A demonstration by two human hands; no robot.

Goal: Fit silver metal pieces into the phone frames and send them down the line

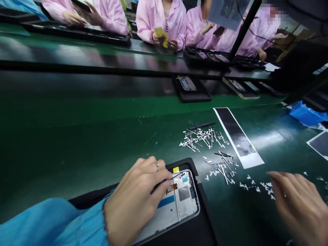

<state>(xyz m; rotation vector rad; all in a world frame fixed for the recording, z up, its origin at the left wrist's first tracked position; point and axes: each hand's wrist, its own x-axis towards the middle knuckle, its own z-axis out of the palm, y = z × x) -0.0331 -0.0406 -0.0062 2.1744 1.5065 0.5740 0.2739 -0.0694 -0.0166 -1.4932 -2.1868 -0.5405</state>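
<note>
My left hand (139,191) is closed around dark tweezers (176,175), whose thin tip lies over the top edge of an opened phone frame (183,201). The frame is silver, with a blue strip, an orange flex cable (171,189) and a grey square patch. It lies in a black tray (205,208), with a yellow tab (176,169) at its upper edge. To the right, my right hand (298,201) hovers at small white pieces (268,188), slightly blurred. Its fingers are drawn together, and what they hold, if anything, is hidden.
Thin metallic strips lie in two piles (205,136), (225,171) beside a black-and-white sheet (235,136). Dark tweezers (202,125) rest behind them. Farther back are trays with phone frames (192,89) and a blue bag (307,114). Several people in pink coats (161,20) work across the bench.
</note>
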